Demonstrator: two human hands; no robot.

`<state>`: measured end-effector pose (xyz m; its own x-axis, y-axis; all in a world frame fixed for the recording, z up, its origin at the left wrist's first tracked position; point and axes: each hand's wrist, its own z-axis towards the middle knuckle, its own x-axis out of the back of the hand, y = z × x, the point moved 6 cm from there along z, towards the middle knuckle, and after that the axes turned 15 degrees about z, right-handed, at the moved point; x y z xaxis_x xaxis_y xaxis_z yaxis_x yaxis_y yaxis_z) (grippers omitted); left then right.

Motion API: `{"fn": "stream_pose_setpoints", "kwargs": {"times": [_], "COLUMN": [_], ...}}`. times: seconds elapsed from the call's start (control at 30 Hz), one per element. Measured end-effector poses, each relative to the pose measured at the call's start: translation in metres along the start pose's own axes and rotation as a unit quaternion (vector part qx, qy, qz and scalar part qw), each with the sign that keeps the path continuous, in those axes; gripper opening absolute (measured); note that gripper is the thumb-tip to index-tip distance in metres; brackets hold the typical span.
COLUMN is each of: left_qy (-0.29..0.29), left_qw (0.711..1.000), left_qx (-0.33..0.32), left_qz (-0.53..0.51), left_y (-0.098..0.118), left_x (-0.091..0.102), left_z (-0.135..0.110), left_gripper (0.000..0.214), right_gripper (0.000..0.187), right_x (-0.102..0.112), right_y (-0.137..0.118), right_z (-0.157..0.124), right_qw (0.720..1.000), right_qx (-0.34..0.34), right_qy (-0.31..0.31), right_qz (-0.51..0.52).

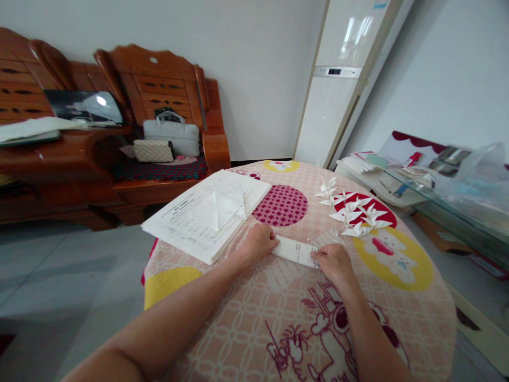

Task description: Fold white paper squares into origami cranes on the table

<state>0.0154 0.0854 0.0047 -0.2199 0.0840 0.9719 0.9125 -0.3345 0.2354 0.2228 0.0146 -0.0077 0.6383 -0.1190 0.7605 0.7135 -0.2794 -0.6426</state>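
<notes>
A narrow folded strip of printed white paper [295,250] lies flat on the round table's patterned cloth [246,318]. My left hand [259,241] is closed in a loose fist and presses down on the strip's left end. My right hand [333,261] has its fingers curled and pinches the strip's right end. Several white folded paper cranes [352,211] stand in a cluster just beyond my right hand. A stack of printed sheets [207,215] lies to the left of my left hand, with a folded paper triangle [217,212] on top.
Wooden armchairs [159,101] stand at the back left with a white handbag [172,135] and a quilted pouch [154,150]. A tall white air conditioner [338,79] fills the corner. A glass side table [437,185] with books and plastic bags sits at right.
</notes>
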Motion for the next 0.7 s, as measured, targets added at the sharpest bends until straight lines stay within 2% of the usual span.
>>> {"fn": "stream_pose_setpoints", "kwargs": {"times": [0.33,0.7], "left_qy": [-0.008,-0.028], "left_qw": [1.000,1.000], "left_qx": [-0.006,-0.006], "left_qz": [0.001,-0.008], "left_y": [0.0024,0.0032], "left_x": [0.0053,0.0049], "left_z": [0.0002,-0.0006], "left_gripper": [0.016,0.017], "right_gripper": [0.028,0.031], "right_x": [-0.0001,0.0018], "right_y": [0.0033,-0.0004], "right_z": [0.0010,-0.0003], "right_qw": [1.000,1.000], "right_qx": [-0.019,-0.003], "right_qy": [0.006,0.010], "right_qz": [0.014,-0.001]}}
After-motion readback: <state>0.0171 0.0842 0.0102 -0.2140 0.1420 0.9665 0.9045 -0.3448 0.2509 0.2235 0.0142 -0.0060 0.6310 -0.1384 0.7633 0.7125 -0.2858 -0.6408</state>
